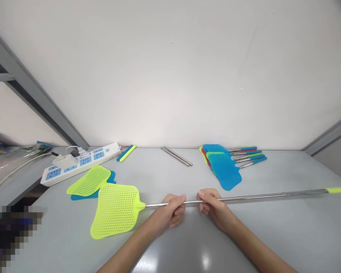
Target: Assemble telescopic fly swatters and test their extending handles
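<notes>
Two tubes (174, 156) and two sleeves (128, 153) lie behind one extended swatter (118, 211). Left hand (173, 211) and right hand (216, 208), close together, pinch its shaft (255, 196).

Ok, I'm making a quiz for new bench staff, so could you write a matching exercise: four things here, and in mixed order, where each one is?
1. Left hand
2. Right hand
3. Power strip
4. Two metal tubes

A. On the left part of the table
B. On the held shaft, toward the grip
C. Near the wall, just left of the swatter pile
D. On the held shaft, toward the mesh head

Pairs: 1-D; 2-B; 3-A; 4-C.
</notes>
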### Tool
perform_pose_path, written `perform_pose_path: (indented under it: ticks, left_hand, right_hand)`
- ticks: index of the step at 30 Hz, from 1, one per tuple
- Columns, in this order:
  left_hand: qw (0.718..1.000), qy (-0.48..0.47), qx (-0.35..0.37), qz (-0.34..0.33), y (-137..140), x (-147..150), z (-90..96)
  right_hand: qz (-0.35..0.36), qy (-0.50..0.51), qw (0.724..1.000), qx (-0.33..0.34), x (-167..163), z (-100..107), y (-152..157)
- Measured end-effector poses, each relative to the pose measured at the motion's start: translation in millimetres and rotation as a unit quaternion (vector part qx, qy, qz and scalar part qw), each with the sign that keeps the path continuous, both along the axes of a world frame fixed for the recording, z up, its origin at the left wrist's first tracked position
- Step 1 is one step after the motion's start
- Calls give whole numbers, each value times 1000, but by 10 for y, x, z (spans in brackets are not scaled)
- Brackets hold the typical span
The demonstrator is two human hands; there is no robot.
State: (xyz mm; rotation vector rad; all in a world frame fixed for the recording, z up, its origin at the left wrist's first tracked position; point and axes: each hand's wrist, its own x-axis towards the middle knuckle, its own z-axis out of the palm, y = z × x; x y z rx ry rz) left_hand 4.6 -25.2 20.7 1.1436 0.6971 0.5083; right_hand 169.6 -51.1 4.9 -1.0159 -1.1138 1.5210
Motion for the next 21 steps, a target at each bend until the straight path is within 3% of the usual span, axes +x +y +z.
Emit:
perform_pose_path:
  ticks: [5,16,21]
  left_hand:
    - [1000,10,2,5,32,10,-38]
    - [993,79,20,82,69,51,-63]
    - [994,57,35,91,71,29,-129]
  right_hand:
    - [-4,-1,1000,5,1,-25,18]
    - [-9,-61,998,-35,-36,-8,60]
    - [6,-39,998,-41,-22,33,55]
